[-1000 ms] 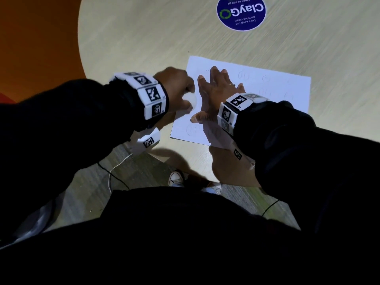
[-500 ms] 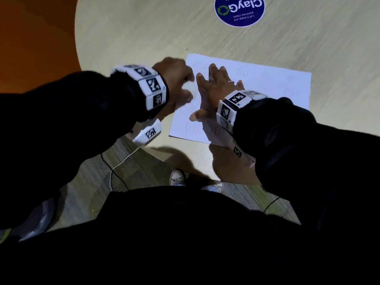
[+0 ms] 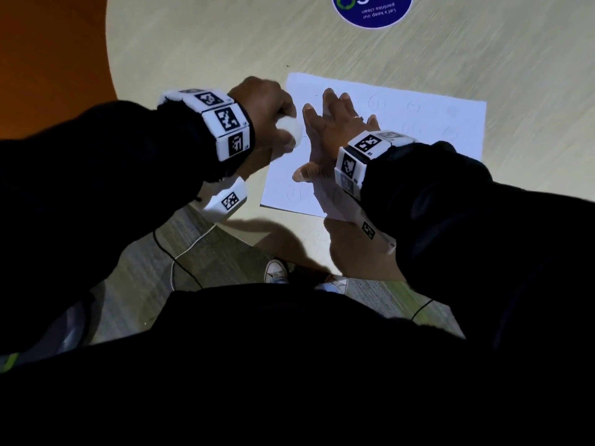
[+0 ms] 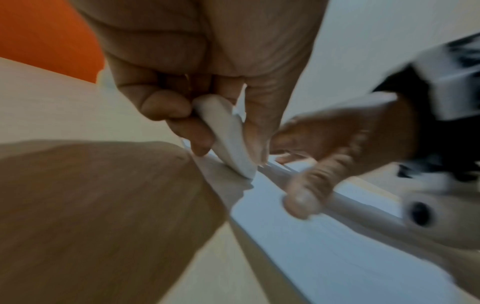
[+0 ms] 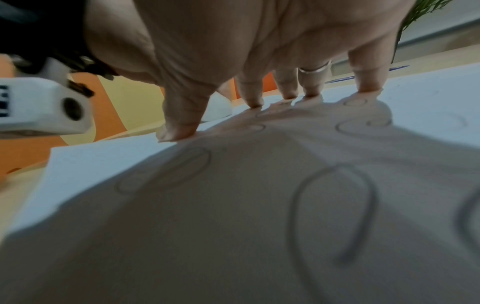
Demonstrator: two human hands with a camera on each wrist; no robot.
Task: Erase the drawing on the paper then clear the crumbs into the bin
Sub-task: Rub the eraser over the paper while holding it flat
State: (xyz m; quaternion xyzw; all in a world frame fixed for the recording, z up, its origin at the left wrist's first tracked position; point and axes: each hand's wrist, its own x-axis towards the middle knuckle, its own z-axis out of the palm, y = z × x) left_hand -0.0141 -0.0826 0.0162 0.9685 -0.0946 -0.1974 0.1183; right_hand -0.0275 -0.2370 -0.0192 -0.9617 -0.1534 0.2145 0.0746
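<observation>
Meanwhile, hands (image 3: 264, 106) rub smooth oval eraser (image 4: 226, 135) on paper (image 3: 418, 123).

paper (image 3: 434, 123): thin matt white sheet with faint grey pencil ovals
eraser (image 4: 228, 135): white, smooth, matt, rubbery-looking
counter (image 3: 225, 43): pale wood-grain top, smooth, low sheen
sticker (image 3: 373, 9): glossy blue round label
ring (image 5: 314, 69): shiny silver metal
wristbands (image 3: 225, 123): white hard plastic, matt
sleeves (image 3: 96, 149): black cloth

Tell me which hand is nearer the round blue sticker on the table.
Right, though only slightly. The right hand presses flat on the paper, below the blue sticker. The left hand, pinching the eraser, sits further left.
</observation>
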